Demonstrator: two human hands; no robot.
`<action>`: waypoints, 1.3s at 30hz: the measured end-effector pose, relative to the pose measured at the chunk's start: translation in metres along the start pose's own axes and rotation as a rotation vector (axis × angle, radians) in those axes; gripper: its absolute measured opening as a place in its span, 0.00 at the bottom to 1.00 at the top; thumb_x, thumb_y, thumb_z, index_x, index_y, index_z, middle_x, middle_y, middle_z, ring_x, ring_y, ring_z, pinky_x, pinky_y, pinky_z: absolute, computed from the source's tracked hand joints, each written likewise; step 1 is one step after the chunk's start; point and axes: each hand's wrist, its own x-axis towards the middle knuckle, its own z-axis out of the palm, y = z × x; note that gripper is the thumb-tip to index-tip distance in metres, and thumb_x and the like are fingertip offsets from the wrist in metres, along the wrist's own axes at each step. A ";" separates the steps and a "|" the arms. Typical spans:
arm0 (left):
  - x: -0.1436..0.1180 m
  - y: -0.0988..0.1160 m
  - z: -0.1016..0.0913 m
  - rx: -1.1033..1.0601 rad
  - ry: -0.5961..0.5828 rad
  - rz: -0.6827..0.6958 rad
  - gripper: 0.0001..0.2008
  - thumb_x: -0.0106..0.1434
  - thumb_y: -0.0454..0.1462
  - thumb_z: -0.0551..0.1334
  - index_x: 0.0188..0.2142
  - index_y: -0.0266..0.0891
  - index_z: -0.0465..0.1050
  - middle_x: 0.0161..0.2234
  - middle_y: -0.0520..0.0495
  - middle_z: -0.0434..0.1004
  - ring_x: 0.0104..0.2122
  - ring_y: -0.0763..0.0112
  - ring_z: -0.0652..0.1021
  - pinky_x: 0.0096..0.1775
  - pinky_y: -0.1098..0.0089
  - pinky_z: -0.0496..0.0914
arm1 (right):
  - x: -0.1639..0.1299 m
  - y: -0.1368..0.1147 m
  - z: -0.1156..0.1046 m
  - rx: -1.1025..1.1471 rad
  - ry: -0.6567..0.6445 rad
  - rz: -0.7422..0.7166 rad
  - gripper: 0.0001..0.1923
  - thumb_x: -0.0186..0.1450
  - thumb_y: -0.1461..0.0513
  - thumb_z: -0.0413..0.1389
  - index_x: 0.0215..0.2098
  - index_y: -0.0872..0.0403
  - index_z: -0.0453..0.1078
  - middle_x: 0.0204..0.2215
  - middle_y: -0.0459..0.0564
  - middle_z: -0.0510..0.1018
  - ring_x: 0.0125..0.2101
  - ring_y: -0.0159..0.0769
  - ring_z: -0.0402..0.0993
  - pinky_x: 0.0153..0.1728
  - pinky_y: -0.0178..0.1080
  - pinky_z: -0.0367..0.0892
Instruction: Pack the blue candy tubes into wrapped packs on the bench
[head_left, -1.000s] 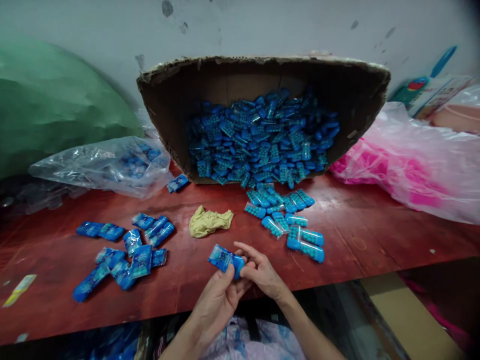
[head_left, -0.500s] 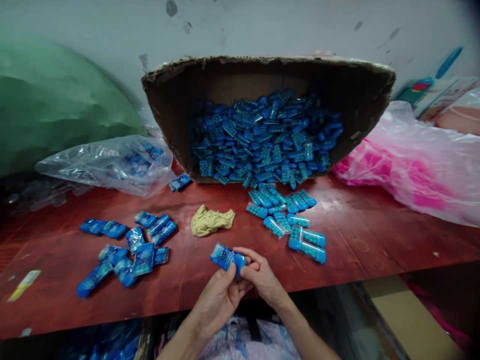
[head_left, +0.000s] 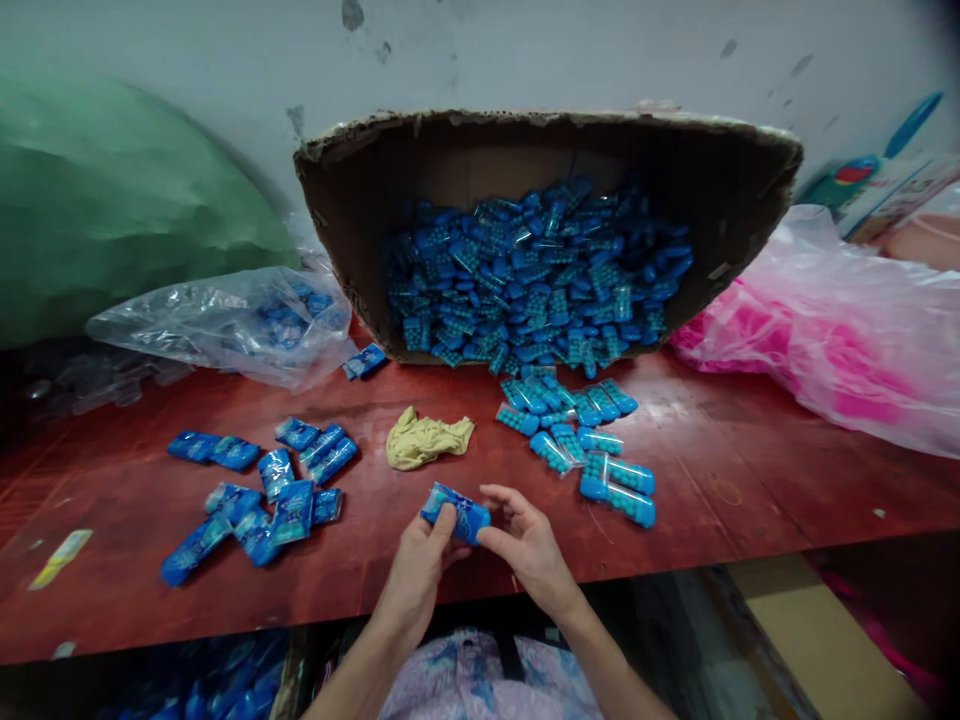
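While both hands, left hand (head_left: 417, 565) and right hand (head_left: 529, 548), pinch one blue packet (head_left: 455, 513), one yellow cloth (head_left: 427, 439) lies on the counter (head_left: 750, 470).

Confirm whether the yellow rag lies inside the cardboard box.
No, the yellow rag lies on the red table, in front of the tipped cardboard box and apart from it.

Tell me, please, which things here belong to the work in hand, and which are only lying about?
In the work:
blue packet, held by left hand and right hand
wrapped packets on the table's left
unwrapped blue cases
cardboard box full of cases

Lying about:
yellow cloth
clear bag
pink bag
green sheet
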 end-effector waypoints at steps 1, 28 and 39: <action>0.001 0.002 -0.002 -0.030 -0.019 0.003 0.10 0.53 0.41 0.62 0.30 0.35 0.71 0.28 0.46 0.79 0.29 0.69 0.77 0.33 0.71 0.69 | -0.001 0.002 -0.001 -0.027 -0.019 -0.017 0.21 0.52 0.64 0.60 0.45 0.51 0.67 0.34 0.46 0.71 0.36 0.34 0.67 0.39 0.36 0.64; 0.000 -0.005 -0.008 -0.203 -0.200 -0.057 0.13 0.53 0.36 0.63 0.39 0.35 0.73 0.33 0.43 0.79 0.34 0.68 0.77 0.37 0.73 0.69 | -0.004 0.013 0.004 -0.086 -0.116 0.014 0.29 0.51 0.68 0.59 0.51 0.49 0.63 0.48 0.47 0.70 0.49 0.40 0.65 0.51 0.42 0.59; -0.008 -0.004 -0.011 -0.069 -0.264 -0.107 0.12 0.52 0.32 0.63 0.38 0.35 0.70 0.28 0.45 0.76 0.27 0.68 0.76 0.32 0.68 0.69 | 0.008 -0.006 0.003 -0.082 -0.273 0.144 0.22 0.56 0.64 0.55 0.50 0.52 0.63 0.37 0.47 0.72 0.35 0.33 0.70 0.41 0.39 0.64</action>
